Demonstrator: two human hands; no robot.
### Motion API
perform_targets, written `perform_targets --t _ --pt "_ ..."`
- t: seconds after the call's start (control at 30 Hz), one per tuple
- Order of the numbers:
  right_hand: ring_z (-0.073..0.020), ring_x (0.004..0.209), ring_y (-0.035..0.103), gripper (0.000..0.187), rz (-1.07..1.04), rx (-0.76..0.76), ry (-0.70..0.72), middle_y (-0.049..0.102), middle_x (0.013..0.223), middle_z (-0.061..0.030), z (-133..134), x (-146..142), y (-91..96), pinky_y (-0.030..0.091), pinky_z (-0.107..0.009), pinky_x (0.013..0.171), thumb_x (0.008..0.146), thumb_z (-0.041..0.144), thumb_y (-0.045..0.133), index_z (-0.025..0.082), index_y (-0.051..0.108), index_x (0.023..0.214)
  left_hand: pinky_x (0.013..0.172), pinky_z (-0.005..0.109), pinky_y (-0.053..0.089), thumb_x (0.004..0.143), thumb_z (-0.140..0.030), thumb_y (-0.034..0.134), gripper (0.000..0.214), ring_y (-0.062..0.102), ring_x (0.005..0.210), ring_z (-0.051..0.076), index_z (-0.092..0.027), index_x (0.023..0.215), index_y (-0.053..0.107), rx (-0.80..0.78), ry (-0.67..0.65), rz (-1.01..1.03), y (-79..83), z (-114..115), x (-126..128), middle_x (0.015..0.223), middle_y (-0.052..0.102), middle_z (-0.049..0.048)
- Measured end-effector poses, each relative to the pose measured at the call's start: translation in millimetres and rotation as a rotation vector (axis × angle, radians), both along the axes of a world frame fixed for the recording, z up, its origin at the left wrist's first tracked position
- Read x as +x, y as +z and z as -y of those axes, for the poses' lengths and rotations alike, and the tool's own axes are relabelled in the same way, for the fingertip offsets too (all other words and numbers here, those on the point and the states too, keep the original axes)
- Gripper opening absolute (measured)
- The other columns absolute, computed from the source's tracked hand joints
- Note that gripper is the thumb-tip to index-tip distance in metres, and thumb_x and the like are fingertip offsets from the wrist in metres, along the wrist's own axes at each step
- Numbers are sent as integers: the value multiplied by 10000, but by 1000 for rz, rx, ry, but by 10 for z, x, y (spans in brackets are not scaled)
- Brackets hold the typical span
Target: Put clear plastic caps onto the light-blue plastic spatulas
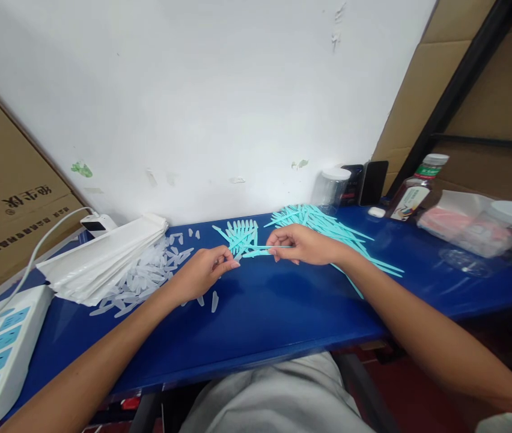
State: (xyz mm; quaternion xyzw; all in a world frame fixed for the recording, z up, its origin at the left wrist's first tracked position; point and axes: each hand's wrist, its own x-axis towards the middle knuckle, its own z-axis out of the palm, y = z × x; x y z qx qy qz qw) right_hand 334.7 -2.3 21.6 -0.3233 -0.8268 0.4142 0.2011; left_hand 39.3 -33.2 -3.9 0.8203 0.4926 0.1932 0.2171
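Observation:
My right hand (298,243) is closed around a thin turquoise plastic stick (260,253), whose end points left. Just left of it, my left hand (211,269) has thumb and forefinger pinched together at what looks like a small clear plastic cap, mostly hidden by the fingers. Behind the hands lies a crossed stack of turquoise sticks (240,234), with pale covers on their ends. A larger pile of turquoise sticks (328,225) spreads out behind and beyond my right hand. Loose clear caps (148,270) are heaped left of my left hand, and a few lie in front of it.
White plastic bags (107,264) lie on the left, near a power strip (8,349) and a cardboard box (8,192). Along the right stand a clear jar (330,189), phones (373,183), a bottle (418,186) and a pink-filled packet (463,225). The blue tabletop (260,319) meets a white wall.

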Motion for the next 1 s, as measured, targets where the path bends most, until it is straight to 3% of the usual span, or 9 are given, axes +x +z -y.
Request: perform_targets --t 0.4,0.77,1.0 --pt "-91 536 545 413 15 13 28 748 868 -68 17 -7 -1 480 -230 524 952 550 648 144 685 1016 575 255 292 1004 -586 543 411 462 564 137 -213 881 664 13 -14 -29 -15 -4 -15 612 540 -42" --pt "-84 521 526 363 -2 -52 63 751 855 -62 34 -63 -55 467 -226 515 936 502 674 143 697 991 560 259 248 946 -613 617 462 350 573 117 -197 748 655 -46 -39 18 8 3 14 590 434 -49" --pt "-93 534 543 377 -24 -79 95 737 835 -54 79 -146 -76 464 -229 502 927 522 685 146 704 934 564 258 257 926 -597 657 443 386 594 120 -189 754 677 -120 -72 62 -41 0 37 607 483 -41"
